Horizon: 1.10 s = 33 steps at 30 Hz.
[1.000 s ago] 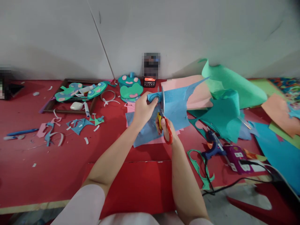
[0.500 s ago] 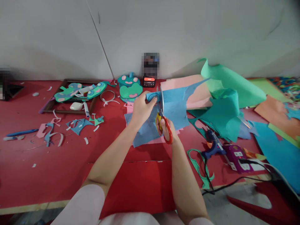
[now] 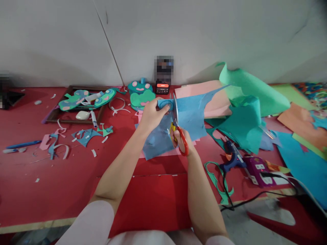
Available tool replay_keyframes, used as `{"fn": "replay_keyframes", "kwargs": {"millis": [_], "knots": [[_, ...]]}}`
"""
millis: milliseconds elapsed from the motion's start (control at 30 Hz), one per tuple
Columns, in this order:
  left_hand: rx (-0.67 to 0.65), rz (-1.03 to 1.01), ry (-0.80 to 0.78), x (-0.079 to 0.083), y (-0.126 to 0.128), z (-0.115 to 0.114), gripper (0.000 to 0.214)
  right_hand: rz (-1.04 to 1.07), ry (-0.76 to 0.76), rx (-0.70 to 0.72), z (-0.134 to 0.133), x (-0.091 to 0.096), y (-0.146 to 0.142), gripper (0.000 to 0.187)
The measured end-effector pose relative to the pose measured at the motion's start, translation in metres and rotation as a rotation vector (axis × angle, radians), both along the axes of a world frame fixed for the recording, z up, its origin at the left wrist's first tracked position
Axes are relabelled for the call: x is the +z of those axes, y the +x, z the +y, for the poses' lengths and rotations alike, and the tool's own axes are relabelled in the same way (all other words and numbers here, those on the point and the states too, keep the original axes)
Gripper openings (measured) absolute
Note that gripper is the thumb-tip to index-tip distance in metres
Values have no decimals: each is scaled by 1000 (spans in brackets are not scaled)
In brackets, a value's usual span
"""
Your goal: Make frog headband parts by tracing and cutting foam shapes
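My left hand pinches the upper edge of a light blue felt sheet held up above the red table. My right hand grips red-and-yellow scissors, whose blades point up into the blue felt just right of my left fingers. Under my hands lies another blue felt piece on a pink sheet.
Teal, green, pink and orange felt sheets pile up at right. A blue glue gun, a purple power strip and a black cable sit at right front. Felt frog shapes, a dark tray, scraps and pens lie at left.
Both hands and the blue felt have shifted slightly left and up; the scissors stay in the cut.
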State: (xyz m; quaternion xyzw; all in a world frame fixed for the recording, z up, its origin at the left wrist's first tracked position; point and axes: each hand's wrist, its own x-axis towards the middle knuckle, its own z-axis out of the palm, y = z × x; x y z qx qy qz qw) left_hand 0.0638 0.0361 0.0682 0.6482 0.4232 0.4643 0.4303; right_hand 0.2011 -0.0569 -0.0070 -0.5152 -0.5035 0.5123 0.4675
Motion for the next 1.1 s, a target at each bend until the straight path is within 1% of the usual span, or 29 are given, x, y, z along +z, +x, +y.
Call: {"fn": "replay_keyframes", "kwargs": {"millis": [167, 367, 533, 633, 767, 867, 933, 1000, 1100], "knots": [[-38, 10, -32, 5, -5, 0, 12, -9, 0, 1, -1, 2, 0, 52], [-76, -5, -82, 6, -11, 3, 10, 12, -29, 6, -2, 4, -1, 52], [-87, -67, -132, 7, -11, 5, 12, 9, -42, -5, -1, 2, -2, 50], [-45, -138, -166, 5, -4, 3, 14, -5, -17, -17, 0, 2, -4, 49], [50, -245, -187, -1, 13, -5, 14, -3, 7, -41, 1, 1, -6, 49], [140, -348, -166, -7, 26, -14, 12, 24, 13, -49, 1, -2, -8, 48], [195, -390, -151, -11, 32, -18, 14, 46, 15, -44, 1, -4, -9, 48], [221, -388, -141, -13, 33, -19, 18, 56, 21, -29, 1, -5, -10, 49], [196, -332, -112, -12, 29, -14, 18, 55, 39, 11, 1, -1, -9, 52]]}}
